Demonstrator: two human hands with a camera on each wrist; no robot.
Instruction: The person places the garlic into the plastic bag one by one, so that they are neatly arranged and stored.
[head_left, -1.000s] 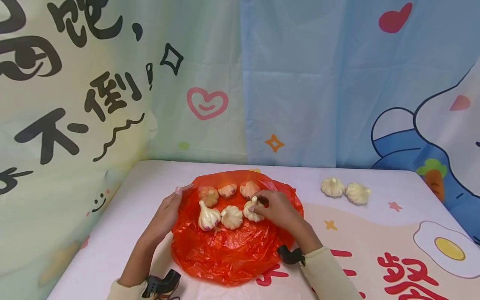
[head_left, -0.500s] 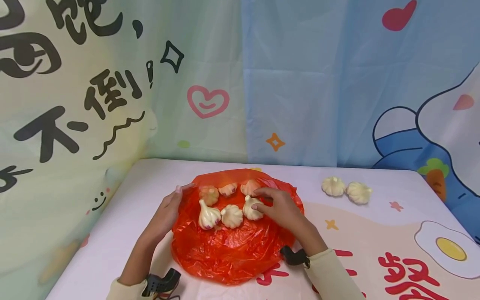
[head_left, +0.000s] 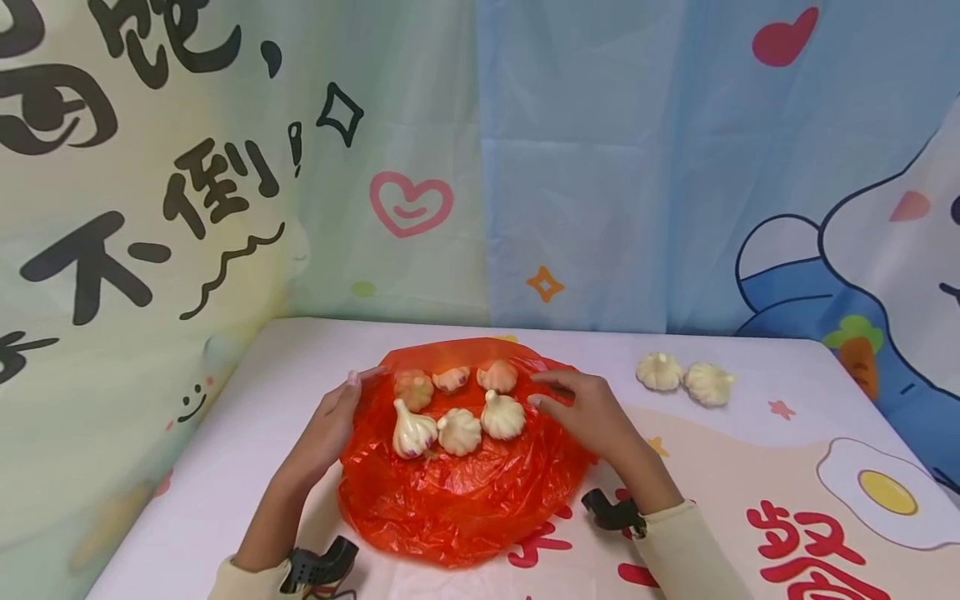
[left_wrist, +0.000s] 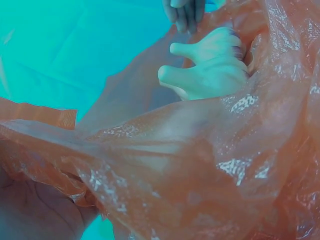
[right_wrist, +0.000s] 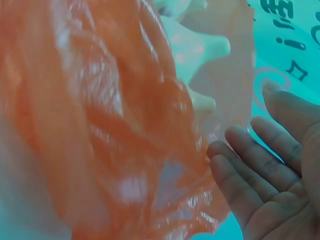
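A red plastic bag [head_left: 465,517] lies spread on the table with several garlic bulbs in it. The front row shows pale: a left bulb [head_left: 414,430], a middle bulb [head_left: 460,432] and a right bulb [head_left: 502,416]. Behind them, more bulbs [head_left: 452,380] look tinted red. My left hand [head_left: 333,425] rests against the bag's left side, fingers extended along its edge; in the left wrist view, film partly covers the palm [left_wrist: 40,210]. Just right of the right bulb, my right hand [head_left: 588,412] hovers at the bag's right edge, fingers apart and holding nothing.
Two more garlic bulbs, one on the left [head_left: 659,372] and one on the right [head_left: 708,384], sit together on the table [head_left: 757,367] at the back right. A printed curtain [head_left: 577,167] hangs behind the table.
My right hand has let go of the right front garlic bulb, which stays in the bag, and has drawn away to the right. The left hand keeps its place.
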